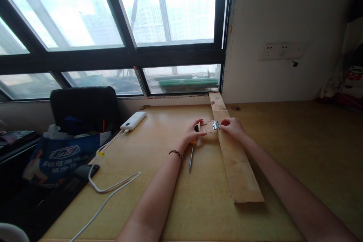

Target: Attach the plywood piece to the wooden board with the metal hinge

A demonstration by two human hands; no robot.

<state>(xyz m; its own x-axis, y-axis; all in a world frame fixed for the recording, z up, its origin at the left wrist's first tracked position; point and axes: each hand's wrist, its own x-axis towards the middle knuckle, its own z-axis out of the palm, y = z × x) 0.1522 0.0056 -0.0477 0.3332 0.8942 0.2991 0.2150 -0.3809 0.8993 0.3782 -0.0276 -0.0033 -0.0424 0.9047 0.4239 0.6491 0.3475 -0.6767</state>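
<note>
A long wooden board (238, 166) lies on the table, its far end by the window sill. A small metal hinge (214, 125) sits at the board's left edge, bridging it and a short piece of wood (207, 127). My left hand (193, 133) is closed round the left end of that short piece. With its fingertips pinched at the hinge's right leaf, my right hand (231, 126) rests over the board. Below my left hand a screwdriver (191, 159) lies on the table, its orange-and-black handle partly hidden by the hand.
On the table's left side is a white power bank (133, 120) with a white cable (113, 189) running toward me. A black chair (85, 106) and a blue bag (62, 159) stand left of the table (170, 196). Wall sockets (280, 51) are at the back right.
</note>
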